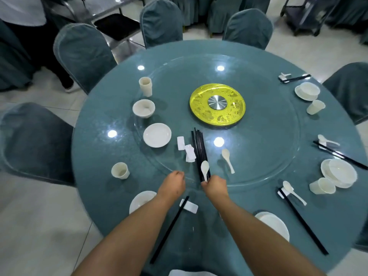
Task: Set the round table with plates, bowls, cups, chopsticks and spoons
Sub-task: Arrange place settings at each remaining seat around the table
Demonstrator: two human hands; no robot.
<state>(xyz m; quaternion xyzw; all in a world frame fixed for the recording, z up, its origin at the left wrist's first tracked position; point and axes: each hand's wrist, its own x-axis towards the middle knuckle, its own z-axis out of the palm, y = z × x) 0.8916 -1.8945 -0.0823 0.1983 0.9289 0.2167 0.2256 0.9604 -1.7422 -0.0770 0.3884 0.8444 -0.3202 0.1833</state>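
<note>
- My left hand [175,183] hovers at the near rim of the glass turntable [258,172], fingers curled under; I cannot tell whether it holds anything.
- My right hand [214,185], just right of it, pinches a white spoon [205,170] by its handle, bowl upward.
- That spoon overlaps the near end of the black chopstick bundle [199,152] on the turntable; a second spoon [228,160] lies right of the bundle.
- I judge the step is spoon laying: next, carry it to the chopstick rest [190,206] nearest me.
</note>
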